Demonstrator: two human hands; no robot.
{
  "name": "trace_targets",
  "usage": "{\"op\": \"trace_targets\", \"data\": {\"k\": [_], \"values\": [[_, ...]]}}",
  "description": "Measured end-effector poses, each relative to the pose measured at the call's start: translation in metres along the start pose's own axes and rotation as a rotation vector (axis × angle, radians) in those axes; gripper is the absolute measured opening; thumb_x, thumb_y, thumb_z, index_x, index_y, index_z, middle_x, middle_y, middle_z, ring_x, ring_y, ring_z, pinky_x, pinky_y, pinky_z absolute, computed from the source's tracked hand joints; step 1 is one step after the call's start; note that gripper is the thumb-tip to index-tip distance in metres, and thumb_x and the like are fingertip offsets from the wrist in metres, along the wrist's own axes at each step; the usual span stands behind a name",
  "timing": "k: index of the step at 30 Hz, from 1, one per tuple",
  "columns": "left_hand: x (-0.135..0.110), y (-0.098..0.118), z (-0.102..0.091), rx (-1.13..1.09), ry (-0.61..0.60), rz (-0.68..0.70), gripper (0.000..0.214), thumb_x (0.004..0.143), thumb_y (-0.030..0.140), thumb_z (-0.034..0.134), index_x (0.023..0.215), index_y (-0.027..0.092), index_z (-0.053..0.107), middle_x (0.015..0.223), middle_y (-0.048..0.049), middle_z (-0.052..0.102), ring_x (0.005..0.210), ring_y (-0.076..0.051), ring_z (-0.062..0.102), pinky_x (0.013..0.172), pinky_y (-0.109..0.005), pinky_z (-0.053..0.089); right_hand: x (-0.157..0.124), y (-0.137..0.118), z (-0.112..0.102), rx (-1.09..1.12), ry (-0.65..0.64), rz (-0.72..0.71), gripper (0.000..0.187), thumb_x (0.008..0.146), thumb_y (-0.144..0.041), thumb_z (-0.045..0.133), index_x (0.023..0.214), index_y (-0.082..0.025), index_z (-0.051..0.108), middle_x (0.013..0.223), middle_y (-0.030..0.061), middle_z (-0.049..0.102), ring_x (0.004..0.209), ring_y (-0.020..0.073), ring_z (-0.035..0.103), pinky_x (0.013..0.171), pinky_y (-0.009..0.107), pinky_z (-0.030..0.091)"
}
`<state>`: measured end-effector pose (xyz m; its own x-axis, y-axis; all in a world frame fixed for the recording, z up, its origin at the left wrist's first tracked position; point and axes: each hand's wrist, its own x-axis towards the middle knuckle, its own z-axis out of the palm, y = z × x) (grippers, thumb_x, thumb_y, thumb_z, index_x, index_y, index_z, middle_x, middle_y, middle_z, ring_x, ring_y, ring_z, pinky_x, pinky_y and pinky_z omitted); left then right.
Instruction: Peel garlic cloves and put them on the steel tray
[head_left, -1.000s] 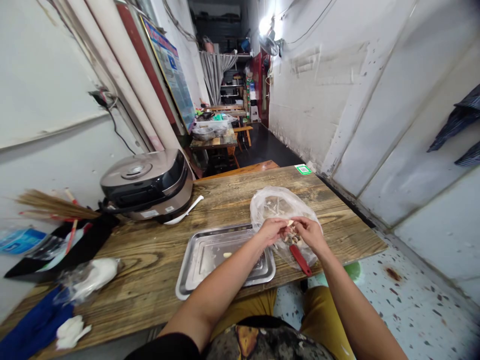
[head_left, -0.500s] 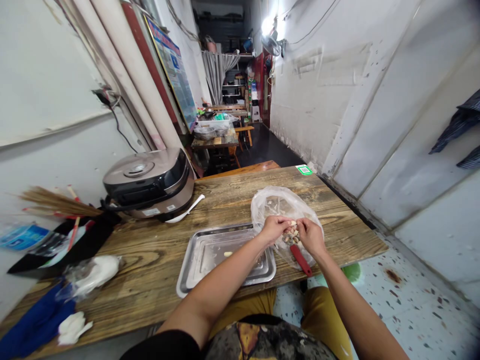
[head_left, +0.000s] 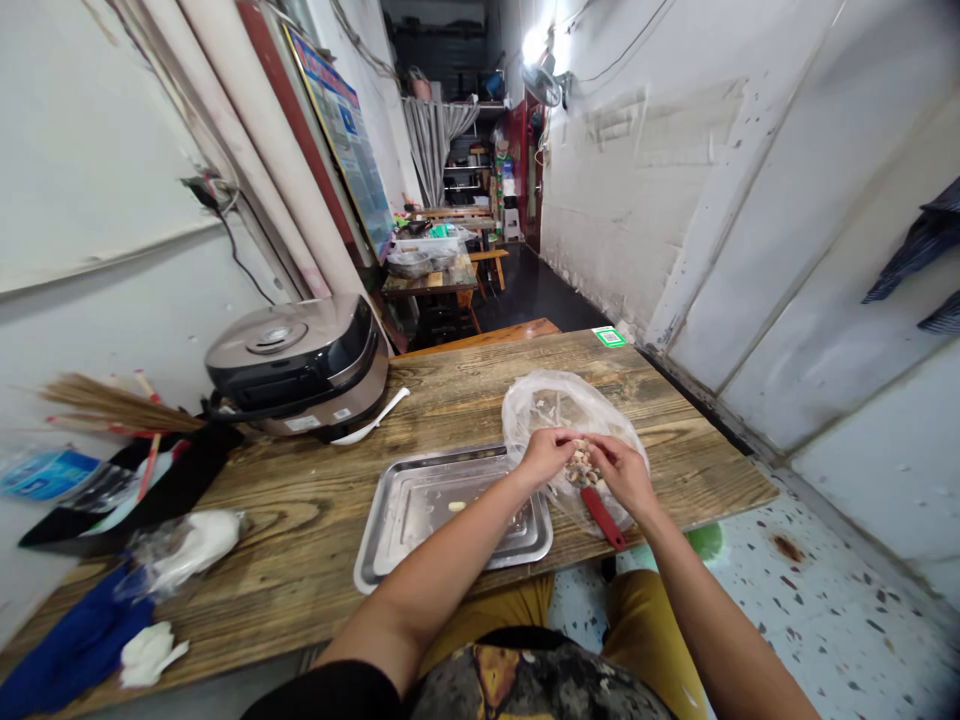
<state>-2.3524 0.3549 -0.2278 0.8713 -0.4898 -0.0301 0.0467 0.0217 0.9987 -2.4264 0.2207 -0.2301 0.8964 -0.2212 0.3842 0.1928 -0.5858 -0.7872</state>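
Observation:
My left hand (head_left: 550, 455) and my right hand (head_left: 621, 468) meet fingertip to fingertip above a clear plastic bag (head_left: 544, 395). Both are closed in a pinch on a small garlic clove, mostly covered by the fingers. Under them, several unpeeled garlic cloves (head_left: 581, 466) lie on the bag. A knife with a red handle (head_left: 602, 518) rests there too, its blade hidden among the cloves. Left of the bag, partly behind my left forearm, is a shallow metal tray (head_left: 379, 530) with a pale peeled clove (head_left: 457, 507) on it.
A rice cooker (head_left: 300, 365) stands at the table's back left, beside a white spoon (head_left: 371, 418). Along the left edge lie a black box (head_left: 67, 530), a plastic-wrapped white bundle (head_left: 191, 550), a blue cloth (head_left: 75, 650) and crumpled tissue (head_left: 150, 655). A bench (head_left: 480, 338) sits behind the table.
My hands have drawn closer together, and the fingertips now cover the clove that showed between them before. The tray, bag and red handle stay in place.

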Motion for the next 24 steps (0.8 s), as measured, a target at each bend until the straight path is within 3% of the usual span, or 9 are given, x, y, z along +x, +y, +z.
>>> {"op": "trace_targets", "data": {"k": [6, 11, 16, 21, 24], "values": [[-0.006, 0.006, 0.004, -0.188, -0.053, -0.017, 0.024, 0.064, 0.021, 0.068, 0.084, 0.009, 0.07, 0.068, -0.0037, 0.067, 0.055, -0.009, 0.055, 0.058, -0.021, 0.044, -0.002, -0.01, 0.003, 0.171, 0.05, 0.198, 0.038, 0.077, -0.049, 0.055, 0.087, -0.015, 0.068, 0.07, 0.0071, 0.069, 0.059, 0.0192, 0.063, 0.058, 0.03, 0.051], [-0.006, 0.002, 0.008, -0.277, -0.063, -0.034, 0.029, 0.06, 0.026, 0.073, 0.084, 0.009, 0.07, 0.07, -0.0042, 0.069, 0.06, -0.012, 0.059, 0.065, -0.025, 0.048, -0.002, -0.014, 0.002, 0.215, 0.066, 0.221, 0.035, 0.077, -0.047, 0.055, 0.088, -0.015, 0.067, 0.07, 0.0064, 0.07, 0.062, 0.0204, 0.065, 0.061, 0.03, 0.052], [-0.007, -0.001, 0.008, -0.061, -0.009, 0.095, 0.019, 0.069, 0.022, 0.064, 0.084, 0.014, 0.071, 0.074, -0.0044, 0.07, 0.064, -0.014, 0.062, 0.065, -0.025, 0.049, 0.002, -0.013, -0.002, 0.08, 0.001, 0.174, 0.031, 0.08, -0.043, 0.052, 0.089, -0.019, 0.069, 0.075, 0.0055, 0.071, 0.064, 0.0205, 0.066, 0.063, 0.031, 0.053], [-0.013, 0.007, 0.007, 0.244, -0.011, 0.294, 0.019, 0.077, 0.02, 0.056, 0.086, 0.019, 0.073, 0.08, -0.0037, 0.071, 0.072, -0.016, 0.064, 0.07, -0.025, 0.048, 0.005, -0.016, -0.007, -0.019, -0.022, 0.145, 0.03, 0.083, -0.041, 0.048, 0.086, -0.02, 0.068, 0.069, 0.0038, 0.07, 0.061, 0.0192, 0.066, 0.059, 0.029, 0.052], [-0.015, 0.012, 0.008, 0.317, 0.021, 0.336, 0.019, 0.078, 0.021, 0.056, 0.086, 0.019, 0.073, 0.081, -0.0041, 0.072, 0.073, -0.017, 0.064, 0.073, -0.026, 0.047, 0.005, -0.018, -0.009, -0.049, -0.03, 0.128, 0.03, 0.084, -0.04, 0.046, 0.083, -0.02, 0.068, 0.066, 0.0033, 0.069, 0.06, 0.0188, 0.065, 0.059, 0.028, 0.051]]}}
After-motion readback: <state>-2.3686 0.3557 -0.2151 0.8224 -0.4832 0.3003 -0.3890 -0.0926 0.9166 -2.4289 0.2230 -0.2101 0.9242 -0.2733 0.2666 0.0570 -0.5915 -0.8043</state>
